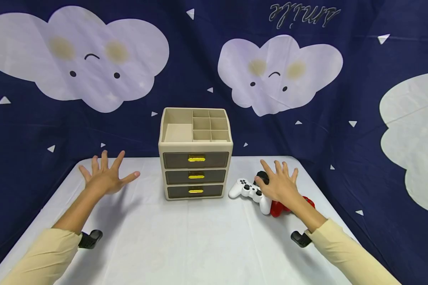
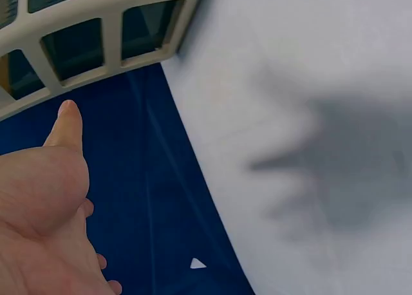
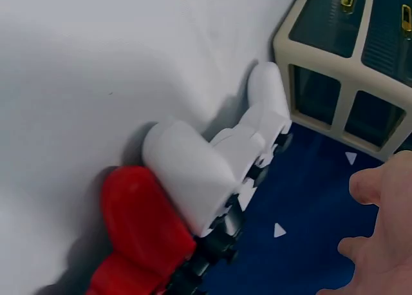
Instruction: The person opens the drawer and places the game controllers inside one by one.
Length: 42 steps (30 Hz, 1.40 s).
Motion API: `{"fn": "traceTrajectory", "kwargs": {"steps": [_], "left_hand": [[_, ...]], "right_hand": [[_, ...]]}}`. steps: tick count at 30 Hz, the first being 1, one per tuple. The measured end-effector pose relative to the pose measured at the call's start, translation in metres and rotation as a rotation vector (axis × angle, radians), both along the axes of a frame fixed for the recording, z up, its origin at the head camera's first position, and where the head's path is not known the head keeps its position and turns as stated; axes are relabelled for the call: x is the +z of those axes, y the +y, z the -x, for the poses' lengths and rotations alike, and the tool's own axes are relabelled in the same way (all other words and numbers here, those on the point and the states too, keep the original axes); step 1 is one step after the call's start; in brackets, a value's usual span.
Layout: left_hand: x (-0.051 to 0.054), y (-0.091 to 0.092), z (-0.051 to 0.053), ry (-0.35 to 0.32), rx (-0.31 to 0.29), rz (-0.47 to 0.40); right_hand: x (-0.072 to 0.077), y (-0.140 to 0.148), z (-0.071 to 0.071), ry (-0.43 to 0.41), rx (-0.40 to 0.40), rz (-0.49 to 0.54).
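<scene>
Left hand (image 1: 105, 180) and right hand (image 1: 279, 187) spread above a white-covered worktop (image 1: 185, 245)

A beige desktop drawer organizer (image 1: 196, 147) stands upright near the worktop's far edge, between the hands. Its three dark-fronted drawers (image 1: 196, 176), each with a gold handle, are pushed in. The top tray has one large compartment on the left and six small ones on the right.

The left hand is raised to the organizer's left, well apart from it in the head view, its shadow falling on the worktop. Its grip is loose and empty, fingers splayed and thumb stretched out.

The right hand is above the game controllers to the organizer's right, its grip likewise spread and holding nothing; the right wrist view shows the fingers apart from them. The white game controller (image 1: 252, 194) lies just beside the organizer, one handle against the red game controller (image 1: 279, 208), which the hand and forearm partly hide. A rounded black object (image 1: 262, 176) shows behind the white one, too covered to identify.

Navy fabric (image 1: 192, 59) printed with pale clouds and small white triangles hangs behind.
</scene>
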State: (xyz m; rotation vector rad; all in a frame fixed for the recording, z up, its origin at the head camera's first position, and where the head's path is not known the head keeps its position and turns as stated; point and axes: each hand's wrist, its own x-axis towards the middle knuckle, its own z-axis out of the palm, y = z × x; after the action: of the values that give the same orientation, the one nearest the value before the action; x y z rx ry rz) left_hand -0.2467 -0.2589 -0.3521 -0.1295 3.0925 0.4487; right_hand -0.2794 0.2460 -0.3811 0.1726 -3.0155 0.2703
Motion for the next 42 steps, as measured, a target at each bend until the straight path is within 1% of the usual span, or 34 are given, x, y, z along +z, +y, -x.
{"fn": "traceTrajectory", "kwargs": {"steps": [6,12,17,19,23,26,30,33,37,39,42], "left_hand": [[0.021,0.007,0.003,-0.023,-0.059,-0.007],[0.045,0.016,0.007,-0.034,-0.112,-0.028],[0.068,0.025,0.008,-0.036,-0.196,-0.062],[0.077,0.03,0.009,-0.033,-0.238,-0.095],[0.09,0.042,0.011,-0.055,-0.314,-0.228],[0.097,0.051,0.013,-0.072,-0.356,-0.313],[0.103,0.062,0.017,-0.053,-0.391,-0.367],[0.107,0.069,0.021,-0.042,-0.389,-0.408],[0.109,0.076,0.026,-0.047,-0.368,-0.461],[0.109,0.079,0.027,-0.053,-0.362,-0.513],[0.108,0.084,0.03,-0.067,-0.352,-0.598]], "right_hand": [[0.009,-0.008,0.0,0.016,0.026,-0.021],[0.017,-0.016,-0.005,0.044,0.058,-0.013],[0.025,-0.024,-0.007,0.078,0.09,0.014],[0.028,-0.028,-0.008,0.097,0.11,0.028],[0.037,-0.036,-0.012,0.126,0.145,0.051],[0.044,-0.042,-0.017,0.12,0.16,0.066],[0.052,-0.049,-0.021,0.102,0.178,0.085],[0.056,-0.053,-0.024,0.085,0.191,0.106],[0.06,-0.059,-0.026,0.046,0.199,0.141],[0.062,-0.062,-0.027,0.018,0.201,0.154],[0.065,-0.065,-0.027,-0.05,0.204,0.177]]}}
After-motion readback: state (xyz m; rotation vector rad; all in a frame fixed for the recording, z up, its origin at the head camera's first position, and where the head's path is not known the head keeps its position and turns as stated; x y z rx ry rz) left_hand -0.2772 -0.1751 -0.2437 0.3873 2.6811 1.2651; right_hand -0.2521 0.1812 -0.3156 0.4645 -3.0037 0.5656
